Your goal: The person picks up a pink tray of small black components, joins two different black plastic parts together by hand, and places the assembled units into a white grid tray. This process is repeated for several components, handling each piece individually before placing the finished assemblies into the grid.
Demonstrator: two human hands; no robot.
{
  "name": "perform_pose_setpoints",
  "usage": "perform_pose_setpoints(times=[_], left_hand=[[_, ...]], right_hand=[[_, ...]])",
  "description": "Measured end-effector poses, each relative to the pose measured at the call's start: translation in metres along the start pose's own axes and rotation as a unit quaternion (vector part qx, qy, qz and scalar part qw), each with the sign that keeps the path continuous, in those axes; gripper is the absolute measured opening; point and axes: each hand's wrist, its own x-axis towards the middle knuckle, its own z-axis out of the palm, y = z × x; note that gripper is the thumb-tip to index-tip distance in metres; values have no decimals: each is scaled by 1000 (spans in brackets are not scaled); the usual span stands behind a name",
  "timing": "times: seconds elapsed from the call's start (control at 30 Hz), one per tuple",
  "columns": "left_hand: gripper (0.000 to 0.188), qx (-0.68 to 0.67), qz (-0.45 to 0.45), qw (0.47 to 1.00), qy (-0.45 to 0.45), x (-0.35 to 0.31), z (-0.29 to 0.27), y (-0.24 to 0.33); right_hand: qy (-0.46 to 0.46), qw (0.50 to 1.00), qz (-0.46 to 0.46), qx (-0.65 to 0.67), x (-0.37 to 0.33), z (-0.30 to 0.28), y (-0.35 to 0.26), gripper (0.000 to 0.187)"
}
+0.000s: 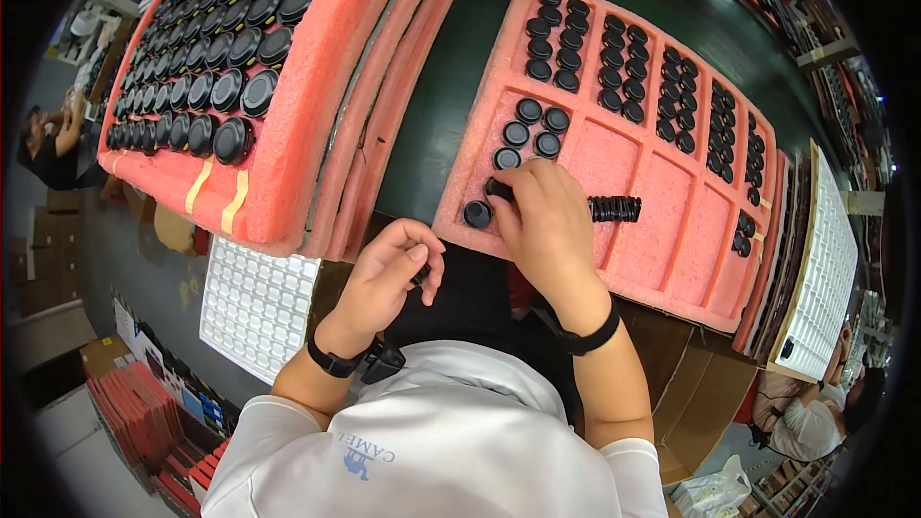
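Note:
My right hand reaches over a pink foam tray, thumb and fingers closed on a black round cap-like part in its near left compartment. Another such part sits just nearer, and several more stand in pairs beyond the fingers. A row of thin black discs lies on its side just right of my hand, its left end hidden by the hand. My left hand is curled in front of the tray's near left corner, holding a small black piece mostly covered by the fingers.
At the left a tall stack of pink foam trays bears many black round parts. White gridded trays stand below it and at the right. A cardboard box is beside my right arm. A person sits at lower right.

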Motion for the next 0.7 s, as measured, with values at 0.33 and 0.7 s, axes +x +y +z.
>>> perform_pose_setpoints(times=[0.33,0.7], left_hand=[[35,234,123,962,-68,24,55,11],[36,219,68,964,-131,24,90,6]], right_hand=[[12,943,77,323,-45,-49,-22,23],[34,955,10,294,-83,-67,-7,26]])
